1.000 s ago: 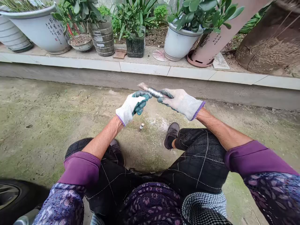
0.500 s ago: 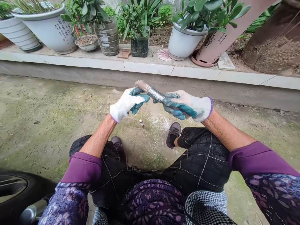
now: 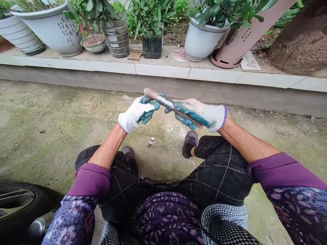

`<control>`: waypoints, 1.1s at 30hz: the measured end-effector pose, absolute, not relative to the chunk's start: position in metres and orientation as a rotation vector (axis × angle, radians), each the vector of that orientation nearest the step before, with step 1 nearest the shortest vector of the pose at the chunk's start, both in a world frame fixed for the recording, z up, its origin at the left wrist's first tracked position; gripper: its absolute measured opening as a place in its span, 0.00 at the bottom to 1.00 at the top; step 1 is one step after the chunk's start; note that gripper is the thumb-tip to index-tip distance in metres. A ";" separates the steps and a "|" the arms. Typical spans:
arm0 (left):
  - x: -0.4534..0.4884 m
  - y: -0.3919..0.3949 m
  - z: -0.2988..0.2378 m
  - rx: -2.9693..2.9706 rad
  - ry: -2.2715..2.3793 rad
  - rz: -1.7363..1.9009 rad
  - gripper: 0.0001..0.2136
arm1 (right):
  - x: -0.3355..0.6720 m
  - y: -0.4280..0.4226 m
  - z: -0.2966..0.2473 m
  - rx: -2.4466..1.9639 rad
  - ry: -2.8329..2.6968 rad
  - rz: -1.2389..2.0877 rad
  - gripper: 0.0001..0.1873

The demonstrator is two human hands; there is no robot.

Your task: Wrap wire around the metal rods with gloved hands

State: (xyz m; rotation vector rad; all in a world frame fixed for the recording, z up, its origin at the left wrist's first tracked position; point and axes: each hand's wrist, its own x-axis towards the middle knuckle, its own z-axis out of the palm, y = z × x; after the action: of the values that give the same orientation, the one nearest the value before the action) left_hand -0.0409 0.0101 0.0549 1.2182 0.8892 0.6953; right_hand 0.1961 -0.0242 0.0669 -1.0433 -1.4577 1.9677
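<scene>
A brown stick [image 3: 150,93] slants across in front of me, its upper end to the left. Silvery wire [image 3: 165,101] is wound tightly around its middle stretch. My right hand [image 3: 198,112], in a white glove with teal-coated fingers, is closed around the lower part, and some of the stick shows beneath the fingers. My left hand [image 3: 139,112], gloved alike, is closed at the upper part beside the winding. Its thumb lies against the near side. Whether a loose wire end sits in those fingers I cannot make out.
A small pale-topped cylinder [image 3: 151,141] stands on the concrete floor [image 3: 63,112] between my shoes. Ahead runs a low tiled ledge [image 3: 160,70] bearing several potted plants, among them a white pot [image 3: 203,41]. A vehicle wheel [image 3: 17,204] is at lower left.
The stick has shifted slightly left and lies a little flatter. More of its lower part now shows below my right hand, and a teal fingertip shows behind its upper part.
</scene>
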 end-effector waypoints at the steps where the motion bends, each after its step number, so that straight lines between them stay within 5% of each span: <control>1: -0.041 0.010 0.053 1.219 0.849 0.686 0.24 | 0.198 -0.023 0.066 -1.043 -1.434 2.012 0.21; 7: -0.035 0.009 0.051 1.204 0.714 0.716 0.26 | 0.202 -0.025 0.067 -1.032 -1.430 2.168 0.24; 12: -0.023 0.015 0.048 1.178 0.822 0.821 0.17 | 0.189 -0.024 0.062 -1.403 -1.692 1.388 0.16; 17: -0.017 0.014 0.044 1.190 0.840 0.762 0.09 | 0.182 -0.023 0.056 -1.525 -1.872 0.821 0.22; 26: -0.029 0.013 0.047 1.281 0.921 0.727 0.07 | 0.176 -0.035 0.073 -1.398 -1.393 1.568 0.13; 33: -0.034 0.008 0.049 1.338 0.853 0.690 0.13 | 0.189 -0.041 0.063 -1.054 -1.213 2.062 0.15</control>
State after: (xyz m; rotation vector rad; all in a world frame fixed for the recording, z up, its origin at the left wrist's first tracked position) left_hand -0.0336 0.0075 0.0485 1.3382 0.8525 0.6895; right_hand 0.1885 -0.0413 0.0632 -1.0536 -1.2132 2.0623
